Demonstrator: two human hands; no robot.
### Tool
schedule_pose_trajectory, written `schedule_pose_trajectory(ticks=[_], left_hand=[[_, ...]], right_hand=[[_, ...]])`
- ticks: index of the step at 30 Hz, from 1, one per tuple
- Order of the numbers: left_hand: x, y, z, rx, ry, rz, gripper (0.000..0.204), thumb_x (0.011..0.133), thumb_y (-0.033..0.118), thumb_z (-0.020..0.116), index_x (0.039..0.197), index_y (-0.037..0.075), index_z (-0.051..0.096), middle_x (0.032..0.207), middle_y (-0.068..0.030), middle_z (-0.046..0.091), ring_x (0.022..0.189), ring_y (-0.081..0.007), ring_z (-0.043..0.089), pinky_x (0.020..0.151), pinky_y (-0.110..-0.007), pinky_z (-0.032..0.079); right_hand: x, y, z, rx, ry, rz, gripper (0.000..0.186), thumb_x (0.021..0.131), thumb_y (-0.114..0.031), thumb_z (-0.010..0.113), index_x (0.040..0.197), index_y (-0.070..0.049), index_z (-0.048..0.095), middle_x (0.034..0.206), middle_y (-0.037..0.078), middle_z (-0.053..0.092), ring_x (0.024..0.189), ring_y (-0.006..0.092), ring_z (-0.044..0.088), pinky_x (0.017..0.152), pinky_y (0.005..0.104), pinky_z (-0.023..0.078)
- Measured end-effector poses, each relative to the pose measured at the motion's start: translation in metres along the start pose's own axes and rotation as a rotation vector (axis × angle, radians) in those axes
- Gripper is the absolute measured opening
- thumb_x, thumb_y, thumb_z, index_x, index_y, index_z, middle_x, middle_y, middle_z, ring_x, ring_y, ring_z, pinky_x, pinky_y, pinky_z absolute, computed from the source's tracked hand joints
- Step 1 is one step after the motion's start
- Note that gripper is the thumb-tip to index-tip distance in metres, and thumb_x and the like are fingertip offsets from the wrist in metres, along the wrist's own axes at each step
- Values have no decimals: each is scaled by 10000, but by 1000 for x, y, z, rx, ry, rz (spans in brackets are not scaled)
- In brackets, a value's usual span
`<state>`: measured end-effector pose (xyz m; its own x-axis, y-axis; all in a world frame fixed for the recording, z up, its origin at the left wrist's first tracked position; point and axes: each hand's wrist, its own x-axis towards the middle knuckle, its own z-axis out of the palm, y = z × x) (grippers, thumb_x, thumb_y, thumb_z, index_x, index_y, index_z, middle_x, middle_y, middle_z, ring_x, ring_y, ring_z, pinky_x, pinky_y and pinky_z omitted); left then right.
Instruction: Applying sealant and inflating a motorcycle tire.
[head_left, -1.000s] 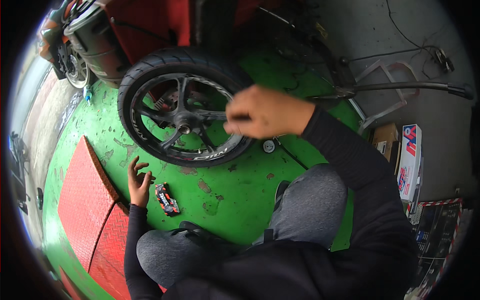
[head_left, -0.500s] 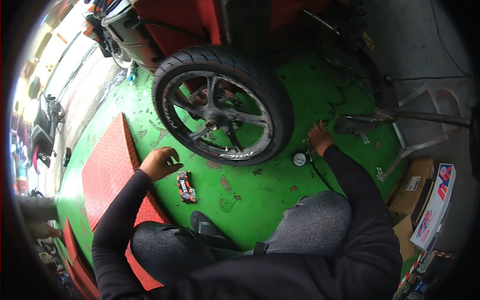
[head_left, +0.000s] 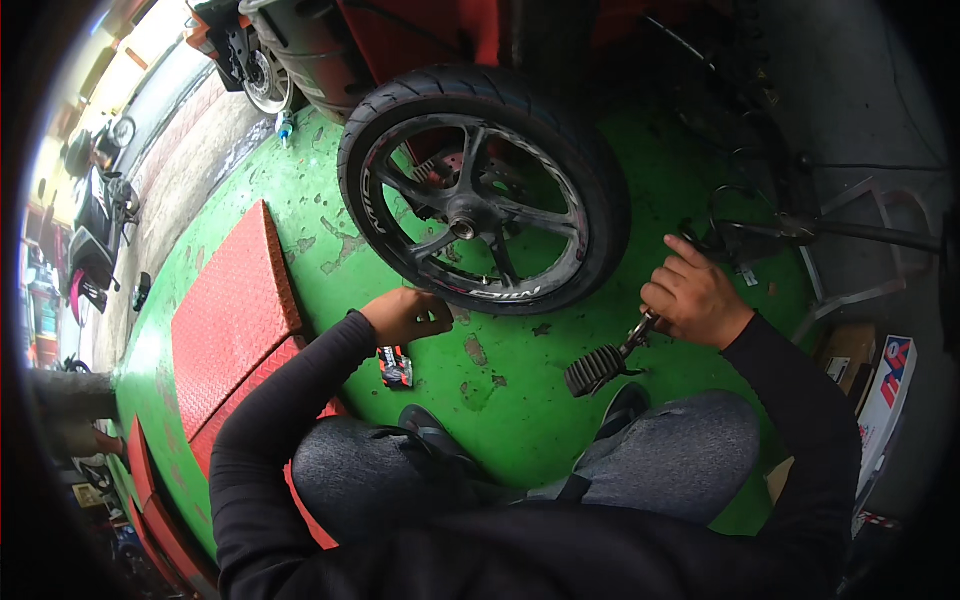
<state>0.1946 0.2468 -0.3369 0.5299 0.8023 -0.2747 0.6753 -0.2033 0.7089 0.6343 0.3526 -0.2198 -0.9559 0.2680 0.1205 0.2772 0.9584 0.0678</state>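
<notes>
One ribbed black tool is now gripped by the right hand, near-right of the wheel; the left hand, its fingers loosely curled, has moved closer to the wheel.

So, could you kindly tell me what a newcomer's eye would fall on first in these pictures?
Most likely the large black-tyred wheel just above the centre, standing out against the bright green floor. Next might come the tool with a black ribbed part, held in the person's right grip to the right of centre, and the red textured panel on the left.
</notes>
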Motion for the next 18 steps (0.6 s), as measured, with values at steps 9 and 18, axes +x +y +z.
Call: schedule_pose_trajectory(ticks=[9, 18], left_hand=[[4, 8, 21, -355, 19, 168, 533, 1000, 282, 463, 1450, 0, 509, 1488, -211, 505, 1386, -344, 472, 1203, -401, 314], [-60, 4, -2, -836, -279, 4, 471, 944, 416, 697, 1146, -8, 667, 1090, -97, 696, 1081, -219, 638, 1009, -364, 463]], right_hand=[[83, -29, -94, 127, 240, 287, 464, 605, -203, 854, 959, -87, 577, 792, 77, 654, 706, 302, 671, 652, 404, 538], [100, -47, -106, 238, 550, 789, 351, 768, -98, 820, 1049, 0, 632, 883, 111, 753, 785, 199, 751, 700, 307, 549]])
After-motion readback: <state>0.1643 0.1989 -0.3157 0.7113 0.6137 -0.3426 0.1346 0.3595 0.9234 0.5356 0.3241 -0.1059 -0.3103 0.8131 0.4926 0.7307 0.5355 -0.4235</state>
